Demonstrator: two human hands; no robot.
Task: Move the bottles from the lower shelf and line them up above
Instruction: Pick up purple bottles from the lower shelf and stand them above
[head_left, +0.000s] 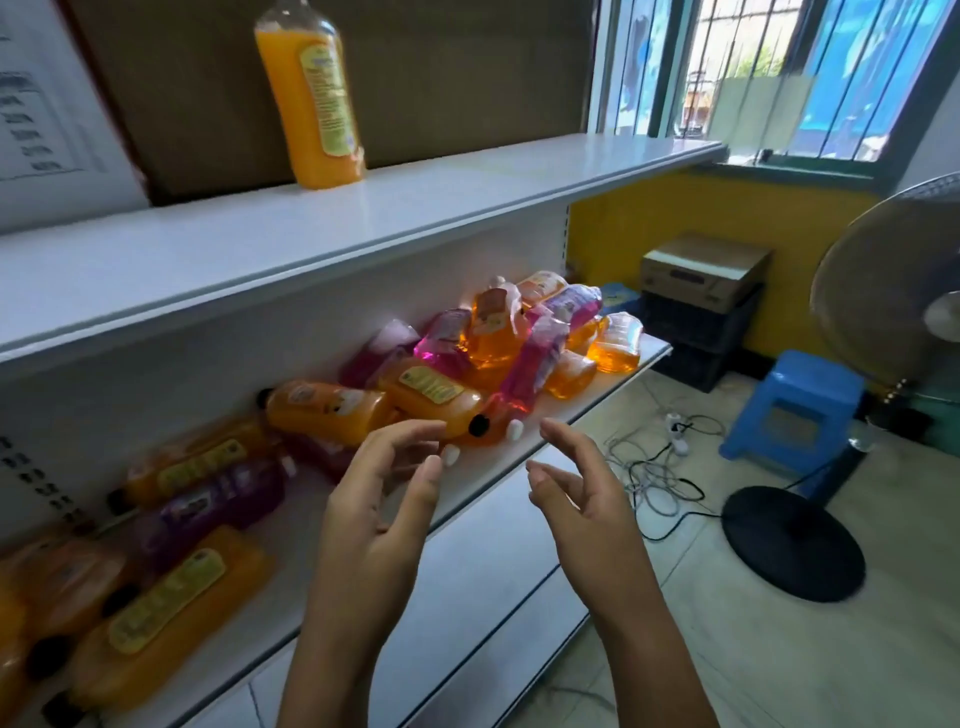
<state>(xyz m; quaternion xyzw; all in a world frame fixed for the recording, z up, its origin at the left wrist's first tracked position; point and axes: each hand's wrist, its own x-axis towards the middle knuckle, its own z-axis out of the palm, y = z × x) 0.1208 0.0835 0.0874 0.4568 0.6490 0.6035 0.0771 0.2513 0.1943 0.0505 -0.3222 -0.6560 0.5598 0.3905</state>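
Head cam: both hands, left (374, 499) and right (576, 493), empty, fingers loose and apart, hovering by bottle pile (467, 374) on lower shelf (519, 467); one orange bottle (311, 98) upright above.

Both bare forearms rise from the bottom edge of the frame toward its centre, the palms turned inward to face each other. The left hand (387, 488) sits just left of centre, its fingers loosely bent and spread with the thumb pointing upward, holding nothing. The right hand (576, 488) sits just right of centre at about the same height, fingers likewise relaxed and slightly curled, and holds nothing.
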